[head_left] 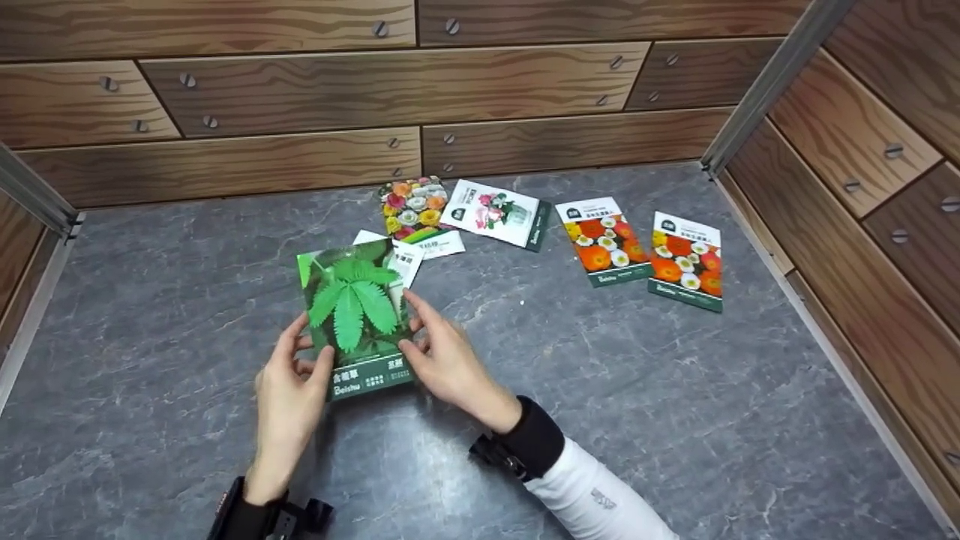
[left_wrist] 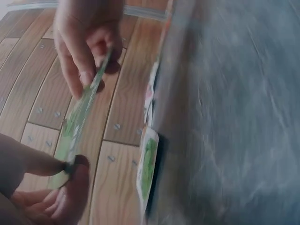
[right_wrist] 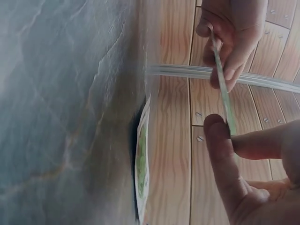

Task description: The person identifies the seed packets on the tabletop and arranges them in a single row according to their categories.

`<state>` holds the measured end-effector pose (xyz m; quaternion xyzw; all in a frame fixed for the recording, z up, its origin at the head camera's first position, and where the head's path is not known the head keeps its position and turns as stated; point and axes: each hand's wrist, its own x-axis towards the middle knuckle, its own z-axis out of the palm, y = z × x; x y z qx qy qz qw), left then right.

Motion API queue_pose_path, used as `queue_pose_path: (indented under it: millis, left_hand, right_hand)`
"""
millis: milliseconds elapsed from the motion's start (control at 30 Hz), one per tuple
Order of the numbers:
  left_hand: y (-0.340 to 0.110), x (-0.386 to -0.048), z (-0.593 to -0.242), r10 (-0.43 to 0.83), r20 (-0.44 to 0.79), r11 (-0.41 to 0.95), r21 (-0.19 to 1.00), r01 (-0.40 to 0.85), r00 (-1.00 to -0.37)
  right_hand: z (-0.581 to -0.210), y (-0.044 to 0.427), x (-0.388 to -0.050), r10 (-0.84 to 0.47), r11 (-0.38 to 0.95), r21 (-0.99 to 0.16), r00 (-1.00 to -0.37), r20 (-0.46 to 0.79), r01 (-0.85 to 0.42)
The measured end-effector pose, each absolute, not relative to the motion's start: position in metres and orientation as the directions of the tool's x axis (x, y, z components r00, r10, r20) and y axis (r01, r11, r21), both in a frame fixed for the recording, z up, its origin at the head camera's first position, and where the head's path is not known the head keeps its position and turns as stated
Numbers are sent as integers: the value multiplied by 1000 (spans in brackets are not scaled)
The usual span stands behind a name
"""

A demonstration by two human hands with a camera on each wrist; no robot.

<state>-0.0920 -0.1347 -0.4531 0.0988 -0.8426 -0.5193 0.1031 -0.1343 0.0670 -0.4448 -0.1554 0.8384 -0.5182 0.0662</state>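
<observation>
A green seed packet (head_left: 352, 300) with a picture of a serrated leaf is held up above the grey surface between both hands. My left hand (head_left: 289, 397) pinches its left edge between thumb and fingers. On the opposite edge, my right hand (head_left: 450, 367) pinches it the same way. Both wrist views show the packet edge-on, a thin green strip (left_wrist: 82, 122) between the fingertips. Behind it in the head view, a white packet (head_left: 409, 259) lies partly hidden. A packet with multicoloured blossoms (head_left: 415, 206) lies just beyond that.
Farther right lie a white packet with pink flowers (head_left: 495, 214) and two orange-flower packets, one (head_left: 606, 244) left of the other (head_left: 686, 262). Wood-patterned walls (head_left: 300, 90) enclose the grey marbled surface (head_left: 637, 405) at the back and sides.
</observation>
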Motion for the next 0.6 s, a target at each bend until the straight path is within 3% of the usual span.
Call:
queue_pose_path:
  millis: [300, 600]
  left_hand:
    - [-149, -87, -444, -165, 42, 673, 735, -81, -985]
    - [-147, -83, -442, -59, -107, 834, 541, -108, -993]
  right_hand:
    - [-447, 65, -126, -428, 641, -683, -902, 60, -349]
    - [-444, 62, -114, -461, 794, -496, -880, -114, -352]
